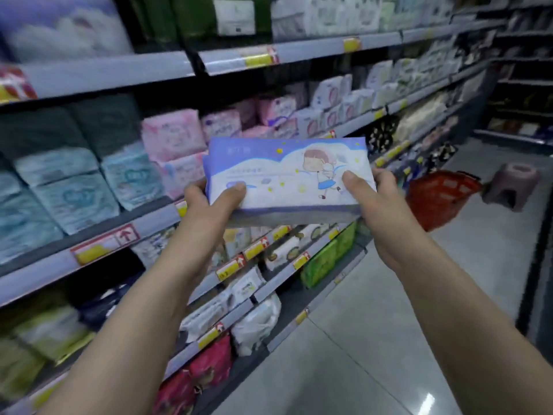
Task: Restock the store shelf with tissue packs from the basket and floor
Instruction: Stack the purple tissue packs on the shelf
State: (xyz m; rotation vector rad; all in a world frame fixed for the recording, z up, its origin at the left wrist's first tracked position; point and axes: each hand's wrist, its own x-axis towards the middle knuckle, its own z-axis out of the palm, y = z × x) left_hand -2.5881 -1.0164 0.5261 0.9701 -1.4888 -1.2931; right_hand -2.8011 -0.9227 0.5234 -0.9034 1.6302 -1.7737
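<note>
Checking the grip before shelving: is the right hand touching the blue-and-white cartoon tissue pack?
Touching. Head view: the right hand grips the blue-and-white cartoon tissue pack, thumb on top.

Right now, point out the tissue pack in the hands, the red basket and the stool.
tissue pack [287,175]: head view, middle of its printed top face.
red basket [440,202]: head view, its meshed side wall.
stool [522,170]: head view, its seat top.

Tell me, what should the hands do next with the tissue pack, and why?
Probably push the tissue pack forward onto the shelf. The left hand and right hand both grip it in the air before the shelves, so it is picked up but not yet stocked.
</note>
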